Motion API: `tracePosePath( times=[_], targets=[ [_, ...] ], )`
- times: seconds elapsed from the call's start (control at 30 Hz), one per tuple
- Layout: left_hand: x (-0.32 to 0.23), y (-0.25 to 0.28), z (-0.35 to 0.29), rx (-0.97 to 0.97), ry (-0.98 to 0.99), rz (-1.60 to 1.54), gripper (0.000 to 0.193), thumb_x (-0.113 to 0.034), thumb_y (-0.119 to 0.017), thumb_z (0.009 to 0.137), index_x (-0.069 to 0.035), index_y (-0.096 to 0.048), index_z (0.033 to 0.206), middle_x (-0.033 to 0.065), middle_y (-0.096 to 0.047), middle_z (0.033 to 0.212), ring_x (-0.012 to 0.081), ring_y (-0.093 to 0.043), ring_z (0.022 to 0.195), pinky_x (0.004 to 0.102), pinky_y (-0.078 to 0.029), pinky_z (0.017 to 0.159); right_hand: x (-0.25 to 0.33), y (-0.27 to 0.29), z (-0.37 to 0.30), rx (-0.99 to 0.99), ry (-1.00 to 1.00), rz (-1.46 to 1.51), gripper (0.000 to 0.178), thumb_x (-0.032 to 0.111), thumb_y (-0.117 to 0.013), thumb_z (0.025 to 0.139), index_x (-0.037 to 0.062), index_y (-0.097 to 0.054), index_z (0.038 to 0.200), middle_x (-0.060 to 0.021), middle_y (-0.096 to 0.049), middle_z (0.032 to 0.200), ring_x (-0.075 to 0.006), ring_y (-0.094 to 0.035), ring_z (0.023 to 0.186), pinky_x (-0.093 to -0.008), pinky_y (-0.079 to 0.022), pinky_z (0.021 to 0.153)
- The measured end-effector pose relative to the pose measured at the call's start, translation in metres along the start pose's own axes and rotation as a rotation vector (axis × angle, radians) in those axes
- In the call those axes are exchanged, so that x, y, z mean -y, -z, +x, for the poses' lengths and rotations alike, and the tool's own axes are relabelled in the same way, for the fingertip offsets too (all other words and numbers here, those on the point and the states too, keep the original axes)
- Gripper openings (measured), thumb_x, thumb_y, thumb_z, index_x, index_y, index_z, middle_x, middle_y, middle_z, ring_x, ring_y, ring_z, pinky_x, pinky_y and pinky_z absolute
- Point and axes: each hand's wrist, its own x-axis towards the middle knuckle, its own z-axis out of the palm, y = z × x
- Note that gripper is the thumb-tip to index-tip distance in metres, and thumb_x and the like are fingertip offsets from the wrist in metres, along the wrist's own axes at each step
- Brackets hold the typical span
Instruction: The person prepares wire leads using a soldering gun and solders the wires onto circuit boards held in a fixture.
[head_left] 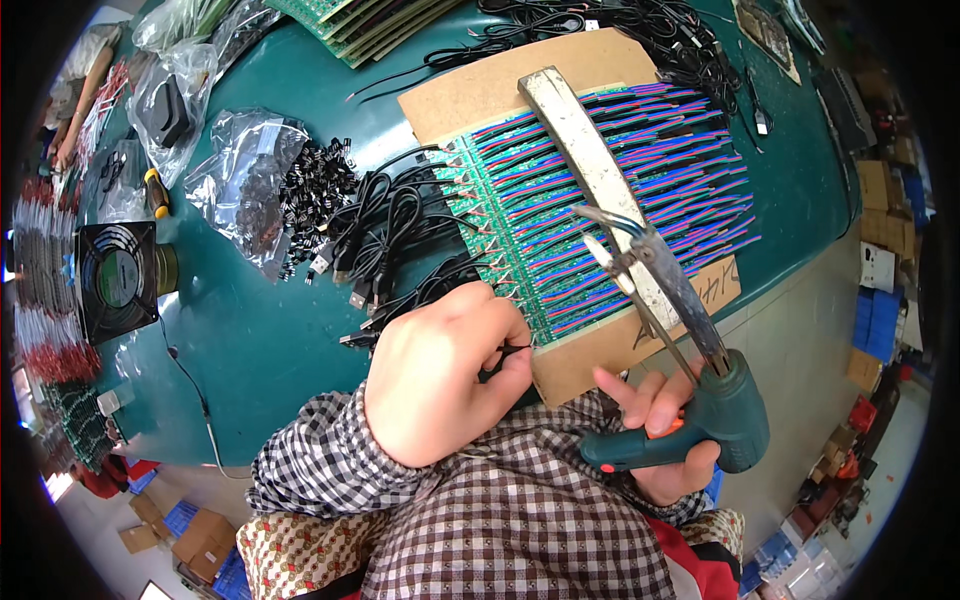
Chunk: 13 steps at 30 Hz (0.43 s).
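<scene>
My left hand (435, 365) is closed, thumb and forefinger pinching the end of a black cable (513, 349) at the near left corner of a green circuit board panel (512, 240). My right hand (655, 405) grips a dark green soldering gun (738, 415) with an orange trigger, its forefinger stretched out. The gun's metal tip points up and left over the panel. Rows of blue, red and black wires (660, 150) run rightward from the panel. Across them lies a worn metal bar (590, 160). Brown cardboard (480, 108) is underneath. Black USB cables (385, 225) trail left of the panel.
On the green table (260, 370) are a plastic bag (235, 185), a pile of small black connectors (318, 185), a fan (118, 280) and a yellow-black screwdriver (156, 194). More boards (365, 30) are stacked at the far edge, beside tangled black cables (680, 40). Another person's arm (85, 100) shows far left.
</scene>
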Motion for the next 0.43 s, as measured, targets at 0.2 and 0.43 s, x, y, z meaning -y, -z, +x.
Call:
tracePosePath(
  times=[0.2, 0.43],
  targets=[
    [0.001, -0.003, 0.002, 0.005, 0.054, -0.029, 0.013, -0.002, -0.072, 0.069, -0.005, -0.063, 0.078, 0.0033, -0.055, 0.069, 0.0128, -0.051, 0.054, 0.0269, -0.043, 0.051, 0.017, 0.01, -0.03, -0.059, -0.057, -0.134, 0.08, 0.05, -0.058, 0.091, -0.0017, -0.023, 0.142, -0.0076, -0.053, 0.09, -0.0223, -0.053, 0.089, -0.0537, -0.054, 0.09],
    [-0.003, -0.005, 0.003, -0.005, 0.084, 0.021, 0.012, -0.004, -0.072, 0.069, -0.006, -0.063, 0.077, 0.0032, -0.056, 0.069, 0.0125, -0.051, 0.054, 0.028, -0.043, 0.051, 0.036, 0.024, -0.066, -0.148, -0.26, -0.246, 0.058, 0.048, -0.071, 0.083, -0.0044, -0.054, 0.099, -0.0185, -0.056, 0.094, -0.0287, -0.065, 0.09, -0.0404, -0.06, 0.08]
  ],
)
